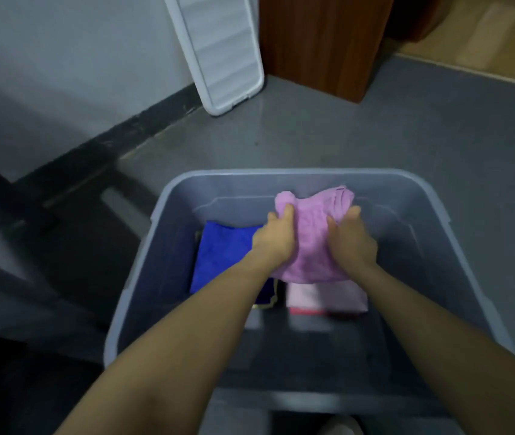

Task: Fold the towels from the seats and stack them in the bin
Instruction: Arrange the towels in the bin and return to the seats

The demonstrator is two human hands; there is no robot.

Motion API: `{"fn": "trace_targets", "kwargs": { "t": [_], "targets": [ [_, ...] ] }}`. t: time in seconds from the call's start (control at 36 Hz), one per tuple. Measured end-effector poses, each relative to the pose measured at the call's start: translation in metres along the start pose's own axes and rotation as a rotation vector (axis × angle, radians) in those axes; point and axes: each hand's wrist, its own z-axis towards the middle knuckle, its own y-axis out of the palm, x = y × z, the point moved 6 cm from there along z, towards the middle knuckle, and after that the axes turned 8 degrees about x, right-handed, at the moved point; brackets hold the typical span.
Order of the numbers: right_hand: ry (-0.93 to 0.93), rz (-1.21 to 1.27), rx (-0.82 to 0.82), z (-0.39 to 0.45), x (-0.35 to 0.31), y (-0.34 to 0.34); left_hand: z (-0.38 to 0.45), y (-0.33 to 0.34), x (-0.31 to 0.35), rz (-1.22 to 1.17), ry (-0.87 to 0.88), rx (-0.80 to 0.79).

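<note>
A: Where are your hands?

B: Both reach down into the grey plastic bin (168, 215) on the floor. Your left hand (273, 238) grips the left side of the lilac towel (312, 243), fingers curled over the cloth near its far corner. Your right hand (351, 237) clasps the right side the same way, thumb on top, fingers wrapped into the fabric.

A: So you hold the towel with both hands?

B: Yes, it is bunched between them, roughly folded, with its far edge near the back wall of the bin. Whether it rests on anything below, you cannot tell.

A: What else lies in the bin?

B: A blue towel (221, 255) lies folded flat on the left, partly under your left wrist. Just below the lilac one sits a pale pink towel (325, 296), folded, with a red edge (306, 311) showing beneath its near side. Between the blue and the pink there is a dark cloth with a yellowish trim (265, 304), mostly hidden by your forearm.

A: And around the bin?

B: The grey floor (406, 136) runs to a wall with a dark skirting (143, 120). A white lid (221, 48) leans upright against that wall, beside a brown wooden cabinet (322, 42). The left side is dim and blurred, too dark to make out.
</note>
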Motion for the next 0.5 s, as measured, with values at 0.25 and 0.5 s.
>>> {"fn": "trace_targets", "kwargs": {
  "t": [0.25,0.5],
  "targets": [
    [0.182,0.079,-0.129,0.018,0.083,0.064,0.037,0.102,-0.013,0.0,-0.059,-0.209],
    [-0.041,0.045,-0.097,0.017,0.099,0.092,0.037,0.15,-0.026,0.084,0.01,-0.304]
  ]
}}
